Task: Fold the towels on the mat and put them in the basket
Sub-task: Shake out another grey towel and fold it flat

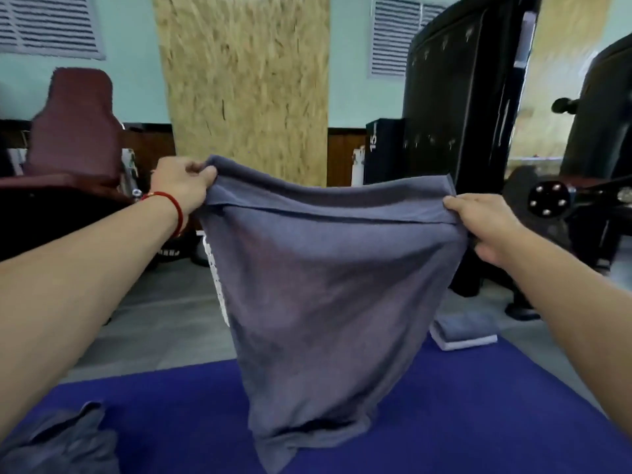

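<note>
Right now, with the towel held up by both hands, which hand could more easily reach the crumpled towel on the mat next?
Probably the left hand: the crumpled towel lies on the mat under the left arm.

A towel (328,295) hangs at centre over the mat (191,415). Crumpled towels (58,443) lie on the mat at 8 o'clock, a folded stack (465,330) at 4.
</note>
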`<state>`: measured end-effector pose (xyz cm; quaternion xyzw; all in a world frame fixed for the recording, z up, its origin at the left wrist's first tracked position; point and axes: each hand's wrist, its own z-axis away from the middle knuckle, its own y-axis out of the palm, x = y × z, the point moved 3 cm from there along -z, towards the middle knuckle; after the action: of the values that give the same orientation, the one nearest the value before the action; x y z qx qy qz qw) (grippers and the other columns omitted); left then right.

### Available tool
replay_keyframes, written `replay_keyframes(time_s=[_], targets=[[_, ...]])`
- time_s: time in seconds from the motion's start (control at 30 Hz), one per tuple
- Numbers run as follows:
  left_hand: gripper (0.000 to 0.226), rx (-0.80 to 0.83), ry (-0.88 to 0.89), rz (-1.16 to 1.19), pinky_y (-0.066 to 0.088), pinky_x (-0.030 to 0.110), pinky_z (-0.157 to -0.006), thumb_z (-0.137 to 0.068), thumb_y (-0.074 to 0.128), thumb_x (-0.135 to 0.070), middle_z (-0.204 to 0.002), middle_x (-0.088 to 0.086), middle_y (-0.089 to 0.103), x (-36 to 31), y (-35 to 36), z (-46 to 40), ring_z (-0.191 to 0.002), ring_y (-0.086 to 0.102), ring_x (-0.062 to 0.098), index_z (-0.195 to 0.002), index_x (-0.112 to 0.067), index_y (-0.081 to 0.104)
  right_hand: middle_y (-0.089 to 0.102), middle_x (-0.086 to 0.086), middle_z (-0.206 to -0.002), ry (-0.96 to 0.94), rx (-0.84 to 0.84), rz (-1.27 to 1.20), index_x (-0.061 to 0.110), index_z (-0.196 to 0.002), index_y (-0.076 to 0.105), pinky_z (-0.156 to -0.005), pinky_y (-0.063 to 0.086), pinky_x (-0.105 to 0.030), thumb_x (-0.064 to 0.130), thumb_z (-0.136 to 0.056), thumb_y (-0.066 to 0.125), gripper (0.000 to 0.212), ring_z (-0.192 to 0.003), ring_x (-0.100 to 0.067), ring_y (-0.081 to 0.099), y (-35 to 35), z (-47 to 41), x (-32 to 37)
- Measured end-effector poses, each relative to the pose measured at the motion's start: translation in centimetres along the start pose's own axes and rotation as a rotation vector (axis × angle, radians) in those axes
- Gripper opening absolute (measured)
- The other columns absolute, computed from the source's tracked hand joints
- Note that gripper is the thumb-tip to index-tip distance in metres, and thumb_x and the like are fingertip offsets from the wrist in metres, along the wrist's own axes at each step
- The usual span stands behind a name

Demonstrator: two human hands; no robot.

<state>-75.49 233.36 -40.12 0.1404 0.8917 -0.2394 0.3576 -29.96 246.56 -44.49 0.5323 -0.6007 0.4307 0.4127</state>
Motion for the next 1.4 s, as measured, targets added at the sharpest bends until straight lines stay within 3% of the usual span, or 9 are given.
replay_keyframes(time_s=[0.23, 0.43, 0.63, 0.77, 0.87, 0.93, 1.1, 1.23, 1.4], targets=[[0.016, 0.392, -0.059, -0.275, 0.055, 0.036, -0.081, -0.093, 0.074, -0.028, -0.084, 0.006, 0.072, 10.8, 8.1, 12.0, -0.087, 0.067, 0.024, -0.081, -0.017, 0.072, 0.07, -0.019, -0.101, 0.406, 0.221, -0.003, 0.005, -0.111, 0.069, -0.073, 0.049, -0.041, 0.023, -0.103, 0.057, 0.023, -0.087, -0.03, 0.063, -2.0, 12.7, -24.1], [0.014, 0.683, 0.002, -0.525, 0.053, 0.037, -0.076, -0.09, 0.076, -0.035, -0.086, 0.004, 0.069, 12.3, 18.2, 21.0, -0.08, 0.063, 0.026, -0.086, -0.022, 0.074, 0.067, -0.012, -0.076, 0.533, 0.296, 0.078, 0.0, -0.084, 0.065, -0.066, 0.06, -0.04, 0.021, -0.106, 0.055, 0.031, -0.07, -0.025, 0.065, -5.7, 23.0, -35.0], [0.024, 0.915, -0.024, -0.524, 0.054, 0.028, -0.056, -0.096, 0.061, -0.025, -0.059, 0.005, 0.072, 9.4, 35.0, 28.2, -0.051, 0.07, 0.025, -0.078, -0.012, 0.071, 0.046, -0.007, -0.057, 0.67, 0.379, 0.267, 0.003, -0.071, 0.051, -0.048, 0.033, -0.029, 0.016, -0.103, 0.059, 0.035, -0.047, -0.016, 0.04, -13.6, 24.2, -40.9], [0.004, 1.013, 0.14, -0.371, 0.047, 0.034, -0.074, -0.095, 0.059, -0.018, -0.095, 0.017, 0.068, 4.2, 48.2, 32.7, -0.099, 0.068, 0.036, -0.096, -0.015, 0.059, 0.053, -0.009, -0.052, 0.703, 0.031, 0.225, 0.004, -0.076, 0.057, -0.043, 0.037, -0.029, 0.014, -0.106, 0.054, 0.032, -0.047, -0.021, 0.043, -20.7, 22.3, -42.7], [0.069, 1.222, 0.128, 0.064, 0.05, 0.029, -0.096, -0.082, 0.061, -0.007, -0.126, 0.011, 0.057, -1.5, 55.6, 35.4, -0.12, 0.057, 0.025, -0.146, -0.018, 0.036, 0.071, -0.015, -0.082, 0.606, -0.479, 0.041, 0.004, -0.095, 0.065, -0.061, 0.06, -0.03, 0.01, -0.107, 0.051, 0.019, -0.07, -0.028, 0.065, -26.9, 19.1, -43.8], [0.105, 1.303, 0.106, 0.155, 0.046, 0.037, -0.108, -0.084, 0.063, 0.002, -0.152, 0.004, 0.038, -4.1, 58.4, 36.6, -0.13, 0.05, 0.02, -0.162, -0.021, -0.002, 0.072, -0.01, -0.114, 0.57, -0.552, -0.078, 0.01, -0.12, 0.064, -0.08, 0.061, -0.037, 0.015, -0.106, 0.052, 0.019, -0.092, -0.023, 0.071, -29.1, 17.0, -44.3], [0.084, 1.459, 0.251, -0.206, 0.031, 0.033, -0.12, -0.092, 0.064, -0.015, -0.164, 0.007, 0.03, 1.4, 58.0, 39.5, -0.149, 0.034, 0.024, -0.163, -0.022, 0.018, 0.061, -0.003, -0.125, 0.743, -0.215, 0.09, 0.018, -0.141, 0.048, -0.096, 0.057, -0.051, 0.018, -0.104, 0.056, 0.038, -0.104, -0.021, 0.064, -23.3, 18.9, -47.4], [0.08, 1.475, 0.434, -0.562, 0.035, 0.047, -0.115, -0.075, 0.047, -0.064, -0.152, 0.005, 0.043, 15.8, 48.8, 41.5, -0.144, 0.036, 0.032, -0.148, -0.035, 0.038, 0.056, 0.003, -0.135, 0.715, 0.219, 0.497, 0.022, -0.143, 0.05, -0.105, 0.05, -0.042, 0.022, -0.102, 0.058, 0.041, -0.121, -0.021, 0.058, -17.5, 22.0, -50.6], [0.116, 1.276, 0.109, -0.959, 0.02, 0.063, -0.119, -0.086, 0.067, -0.062, -0.17, 0.006, -0.01, 30.4, 33.8, 42.4, -0.157, -0.005, 0.031, -0.158, -0.038, -0.02, 0.055, -0.001, -0.136, 0.581, 0.545, 0.767, 0.024, -0.142, 0.053, -0.102, 0.049, -0.033, 0.024, -0.102, 0.055, 0.039, -0.111, -0.016, 0.061, -14.0, 23.2, -50.4]])
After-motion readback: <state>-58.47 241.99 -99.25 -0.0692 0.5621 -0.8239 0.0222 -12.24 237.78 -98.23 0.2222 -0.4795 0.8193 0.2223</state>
